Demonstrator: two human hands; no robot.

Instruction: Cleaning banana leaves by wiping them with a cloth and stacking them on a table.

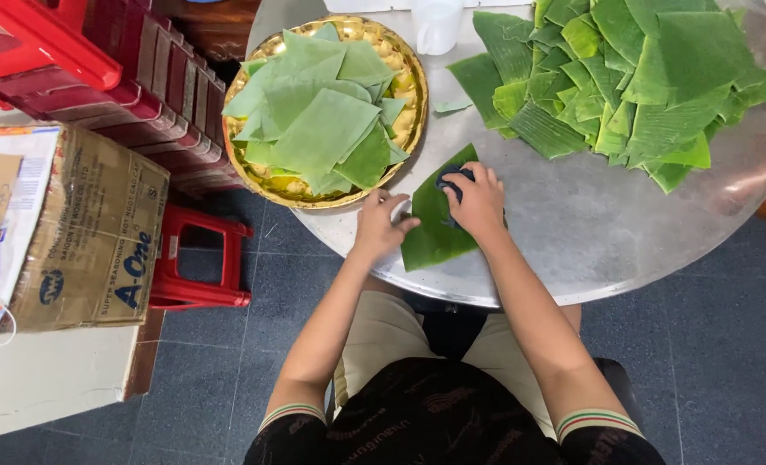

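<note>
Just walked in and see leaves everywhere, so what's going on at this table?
A seated person is working on one banana leaf piece at the edge of a round metal table. The left hand pins the leaf while the right hand presses a dark cloth onto it. A gold tray holds stacked pieces; a loose pile lies to the right.

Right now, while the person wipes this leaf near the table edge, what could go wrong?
1. The leaf hangs a little over the table rim; it might slip off if the left hand lets go.
2. The right hand presses a dark cloth on it; hard rubbing could tear the leaf.
3. The gold tray overhangs the edge and could tip if bumped.
</note>
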